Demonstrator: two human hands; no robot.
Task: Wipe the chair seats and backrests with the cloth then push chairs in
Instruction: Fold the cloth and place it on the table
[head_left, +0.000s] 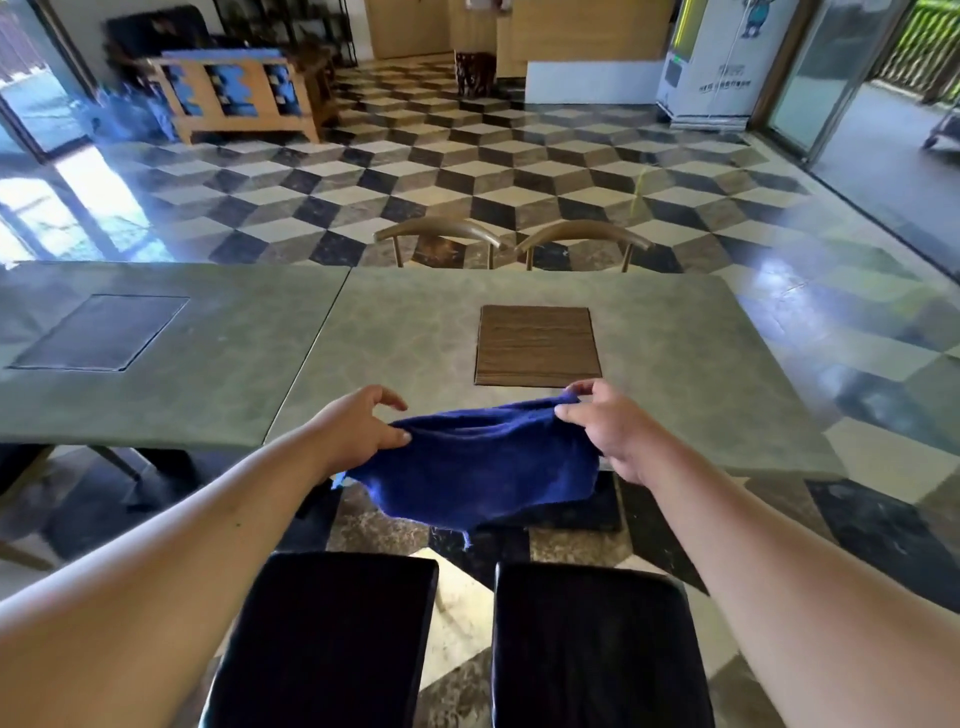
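Observation:
A dark blue cloth (480, 462) hangs stretched between both my hands, over the near edge of the grey-green table (415, 332). My left hand (358, 426) pinches its left top corner and my right hand (608, 426) grips its right top corner. Two chairs with black seats stand pulled out just below me, one on the left (327, 639) and one on the right (597, 649). Across the table, two curved wooden backrests show above the far edge, the left one (436, 231) and the right one (582, 234).
A brown wooden panel (537, 345) is set into the tabletop, and a dark panel (101, 332) sits in the adjoining table on the left. Part of another chair (21, 499) shows at the left. Patterned tile floor (467, 171) stretches beyond, with a wooden bench (234, 98) far left.

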